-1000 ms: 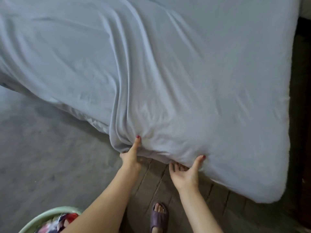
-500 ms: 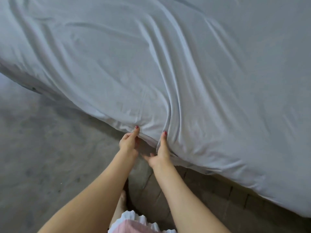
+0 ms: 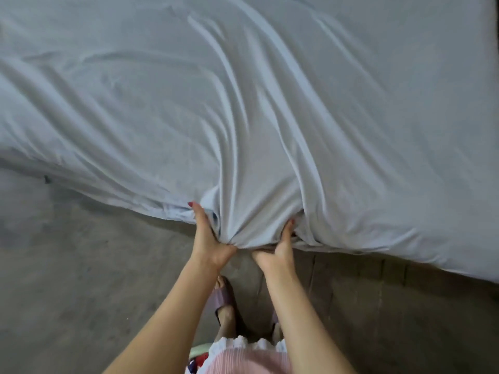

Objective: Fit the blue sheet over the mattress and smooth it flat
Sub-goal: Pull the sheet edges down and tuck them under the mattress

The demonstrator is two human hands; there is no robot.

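The pale blue sheet point(image 3: 270, 109) covers the whole mattress, which stays hidden beneath it. Long folds fan across the top and run down to the near edge. There my left hand point(image 3: 208, 238) and my right hand point(image 3: 279, 251) grip a bunched piece of the sheet's hem between them, thumbs up against the side and fingers tucked under the cloth. The hem sits stretched tight between the two hands, drawn toward me. To the left, the sheet's edge point(image 3: 113, 190) hangs loose over the mattress side.
Grey concrete floor point(image 3: 81, 265) lies left of me, and dark wooden boards point(image 3: 391, 306) run under the bed to the right. My feet in purple slippers point(image 3: 224, 295) stand close to the bed edge. A green basket rim point(image 3: 197, 350) with clothes shows at the bottom.
Both hands have shifted left along the near edge, come closer together and gathered more hem. The folds now converge on the bunch between them.
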